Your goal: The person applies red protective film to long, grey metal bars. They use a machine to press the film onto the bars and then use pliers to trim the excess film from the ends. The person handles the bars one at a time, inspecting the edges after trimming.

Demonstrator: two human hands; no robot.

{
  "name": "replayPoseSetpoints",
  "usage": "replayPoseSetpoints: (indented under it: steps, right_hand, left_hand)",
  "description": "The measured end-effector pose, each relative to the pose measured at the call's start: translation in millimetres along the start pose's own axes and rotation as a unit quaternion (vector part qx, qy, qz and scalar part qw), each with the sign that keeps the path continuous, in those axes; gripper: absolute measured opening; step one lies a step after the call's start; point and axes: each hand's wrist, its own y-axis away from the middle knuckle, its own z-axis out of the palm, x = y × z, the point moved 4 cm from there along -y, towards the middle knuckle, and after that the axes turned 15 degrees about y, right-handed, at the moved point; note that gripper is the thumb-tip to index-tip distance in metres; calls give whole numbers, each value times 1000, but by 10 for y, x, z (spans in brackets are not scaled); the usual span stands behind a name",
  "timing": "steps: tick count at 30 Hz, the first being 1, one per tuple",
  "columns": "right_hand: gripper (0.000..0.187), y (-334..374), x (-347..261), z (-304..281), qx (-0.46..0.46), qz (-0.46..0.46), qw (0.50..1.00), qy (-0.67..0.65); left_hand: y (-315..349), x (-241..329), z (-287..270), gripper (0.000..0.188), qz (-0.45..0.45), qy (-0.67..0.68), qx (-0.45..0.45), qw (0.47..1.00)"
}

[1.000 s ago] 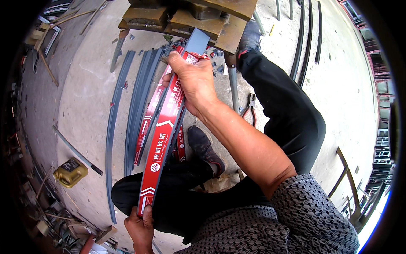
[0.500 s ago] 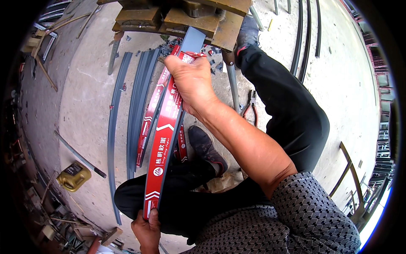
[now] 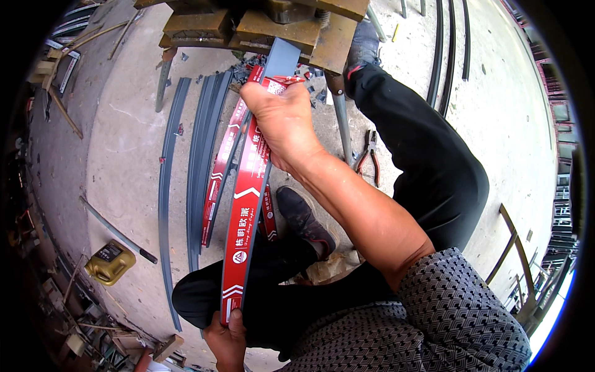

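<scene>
A long grey profile strip covered with red printed film [image 3: 243,217] lies slantwise across my lap. Its far end is bare grey [image 3: 283,59] and reaches up to the brown metal blocks of a machine [image 3: 279,31]; whether it touches them I cannot tell. My right hand [image 3: 280,121] is closed round the strip just below that bare end, with a crumpled edge of red film beside the knuckles. At the near end, my left hand [image 3: 227,340] grips the strip, thumb on top. Another red-filmed strip [image 3: 218,177] shows underneath, partly covered.
Several bare grey strips [image 3: 201,136] lie on the concrete floor to the left. Red-handled pliers [image 3: 370,155] rest near my right leg. A gold jug [image 3: 110,262] and a rod [image 3: 118,229] are at far left. Scraps litter the ground under the machine, between its metal legs [image 3: 339,111].
The strip's near end, with my left hand on it, has shifted slightly to the right. My right hand keeps its hold in nearly the same place.
</scene>
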Motion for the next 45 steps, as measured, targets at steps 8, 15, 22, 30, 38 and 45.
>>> replayPoseSetpoints:
  steps: [8, 15, 22, 30, 38, 45]
  right_hand:
    - [10, -31, 46, -7, 8, -21, 1000, 7]
    - [9, -39, 72, 5, 22, -26, 999, 14]
    - [9, -26, 66, 7, 21, -30, 999, 36]
    - [7, -30, 78, 6, 12, -39, 999, 7]
    - [9, -34, 93, 27, 37, -40, 998, 39]
    - [10, -31, 58, 1, 17, -22, 1000, 9]
  left_hand:
    - [-155, -68, -18, 53, -11, -46, -9, 999]
    - [-254, -96, -11, 49, 5, -31, -7, 999]
    - [-304, -149, 11, 46, 16, -20, -7, 1000]
    - [-313, -276, 23, 54, 64, -101, 19, 993]
    - [-404, -294, -25, 58, -12, 19, -48, 999]
    - [-343, -271, 12, 60, 24, -41, -2, 999]
